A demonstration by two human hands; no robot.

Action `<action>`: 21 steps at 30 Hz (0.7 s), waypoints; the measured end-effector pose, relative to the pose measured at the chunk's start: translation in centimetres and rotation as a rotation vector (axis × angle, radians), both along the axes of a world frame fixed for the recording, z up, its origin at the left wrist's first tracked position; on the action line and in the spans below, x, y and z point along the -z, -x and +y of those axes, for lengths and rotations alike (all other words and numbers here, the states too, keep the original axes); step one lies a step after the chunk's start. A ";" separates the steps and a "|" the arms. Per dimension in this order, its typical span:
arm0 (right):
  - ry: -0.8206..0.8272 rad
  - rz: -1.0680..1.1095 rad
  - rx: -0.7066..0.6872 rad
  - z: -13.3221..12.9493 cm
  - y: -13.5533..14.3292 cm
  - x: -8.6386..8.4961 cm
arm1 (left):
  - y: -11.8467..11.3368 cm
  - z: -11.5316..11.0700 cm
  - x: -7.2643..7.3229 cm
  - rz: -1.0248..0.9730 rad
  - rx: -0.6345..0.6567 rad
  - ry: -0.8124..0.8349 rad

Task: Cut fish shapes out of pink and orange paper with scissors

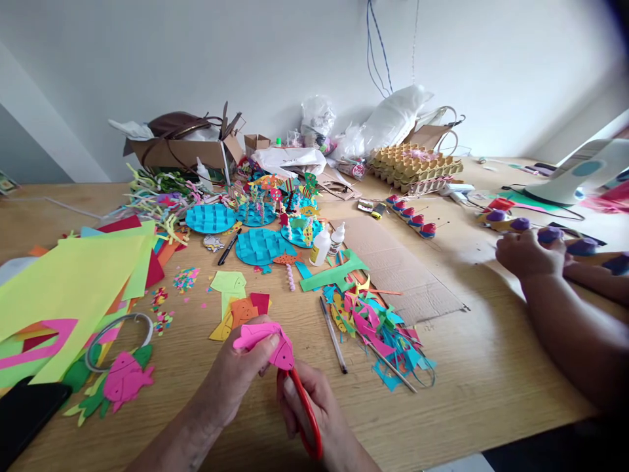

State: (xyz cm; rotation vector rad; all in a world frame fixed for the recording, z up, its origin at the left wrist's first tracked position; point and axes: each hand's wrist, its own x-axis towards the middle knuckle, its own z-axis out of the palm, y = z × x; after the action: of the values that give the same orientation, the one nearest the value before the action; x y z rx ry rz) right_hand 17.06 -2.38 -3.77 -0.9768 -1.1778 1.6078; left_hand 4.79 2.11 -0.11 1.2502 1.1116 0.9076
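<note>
Between thumb and fingers, my left hand (240, 357) pinches a pink fish cutout (282, 354) that has a dark dot for an eye. My right hand (307, 393) is wrapped round the handles of red-handled scissors (308, 413), whose blades are hidden behind the fish's edge. Just beyond my hands lie an orange fish piece (243, 311), a yellow piece (221, 328) and a pale green piece (230, 283) with drawn lines. Left of my left hand, a pink fish cutout (126, 379) rests on green ones, touching a roll of tape (146, 328).
Colored sheets (73, 275) fill the left side. Scraps (393, 334) and a pen (334, 337) lie right of my hands. Beyond are blue discs (263, 246), glue bottles (320, 247), cardboard (403, 269) and egg trays (413, 167). At right, another person's hand (531, 255) touches a painted egg-carton strip (582, 246).
</note>
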 end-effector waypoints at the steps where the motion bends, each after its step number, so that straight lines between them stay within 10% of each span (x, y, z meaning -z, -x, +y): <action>1: -0.002 -0.004 0.002 0.0 0.0 0.1 | 0.0 0.0 0.1 0.006 -0.006 0.004; 21: 0.033 -0.059 0.002 0.0 -0.1 0.1 | 0.1 0.0 0.2 -0.018 0.005 0.028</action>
State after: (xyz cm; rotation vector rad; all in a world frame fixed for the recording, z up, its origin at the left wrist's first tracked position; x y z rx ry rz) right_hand 17.11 -2.41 -3.86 -1.0522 -1.1928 1.6107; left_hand 4.68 2.15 -0.35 1.2193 1.1031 0.8946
